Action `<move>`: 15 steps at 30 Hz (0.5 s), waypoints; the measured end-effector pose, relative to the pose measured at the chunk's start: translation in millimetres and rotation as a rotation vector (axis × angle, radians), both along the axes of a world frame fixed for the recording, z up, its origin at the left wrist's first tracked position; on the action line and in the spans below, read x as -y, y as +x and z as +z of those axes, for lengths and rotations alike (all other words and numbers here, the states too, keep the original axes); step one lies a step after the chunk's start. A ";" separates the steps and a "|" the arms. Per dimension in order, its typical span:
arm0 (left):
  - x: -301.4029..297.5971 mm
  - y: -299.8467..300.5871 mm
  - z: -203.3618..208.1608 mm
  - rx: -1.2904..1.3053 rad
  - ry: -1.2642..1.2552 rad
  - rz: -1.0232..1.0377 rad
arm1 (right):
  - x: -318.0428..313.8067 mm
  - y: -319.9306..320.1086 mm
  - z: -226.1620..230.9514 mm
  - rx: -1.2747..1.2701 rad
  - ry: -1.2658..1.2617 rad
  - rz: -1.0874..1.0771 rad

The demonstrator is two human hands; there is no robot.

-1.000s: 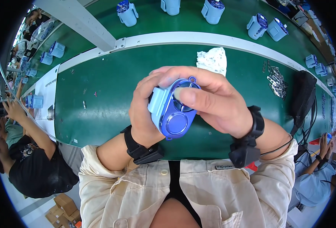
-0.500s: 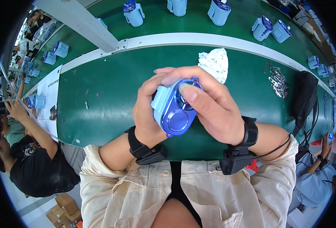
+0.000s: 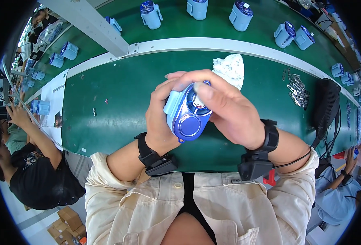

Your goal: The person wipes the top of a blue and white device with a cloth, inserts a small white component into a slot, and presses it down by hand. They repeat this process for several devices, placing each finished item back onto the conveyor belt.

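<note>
In front of my chest, both hands hold a light-blue plastic device with a shiny dark-blue oval top [image 3: 189, 125]. Its top faces up and carries a raised round disc at the near end and a round spoked opening at the far end. My left hand [image 3: 159, 108] is wrapped around the device's left side and underside, its fingers partly hidden. My right hand [image 3: 235, 108] curls its fingers over the far end, while its thumb hovers over or touches the edge of the opening; blur hides which. Small loops stick out at both ends of the top.
A crumpled white cloth [image 3: 229, 70] lies beyond my hands. Small metal clips [image 3: 298, 92] are piled at right, beside a black mesh bag [image 3: 327, 106] with cables. Past a white rail [image 3: 180, 44], similar blue devices [image 3: 151, 16] stand in a row. Co-workers sit on both sides.
My right thumb has lifted and shifted, showing more of the round opening. The device has tilted slightly in my hands. Beyond the rail, the row of blue devices has moved right.
</note>
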State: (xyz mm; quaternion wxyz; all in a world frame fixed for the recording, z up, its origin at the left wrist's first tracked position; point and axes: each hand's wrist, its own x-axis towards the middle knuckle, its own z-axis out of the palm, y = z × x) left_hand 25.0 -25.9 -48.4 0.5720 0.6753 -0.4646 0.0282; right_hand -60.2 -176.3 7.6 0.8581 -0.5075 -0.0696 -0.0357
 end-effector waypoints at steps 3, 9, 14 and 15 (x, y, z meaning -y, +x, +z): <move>3.0 0.5 -0.6 0.018 -0.010 0.007 | 5.8 0.3 -0.2 -0.052 0.128 0.079; 1.9 -1.0 2.7 -0.056 0.033 0.033 | 6.3 2.8 -1.9 0.025 0.000 0.034; 10.1 1.0 14.0 -0.249 0.086 0.042 | 21.6 24.8 -4.3 -0.041 0.052 0.020; 9.5 4.7 14.0 -0.180 0.075 0.066 | 34.3 37.5 -0.7 -0.054 -0.048 -0.071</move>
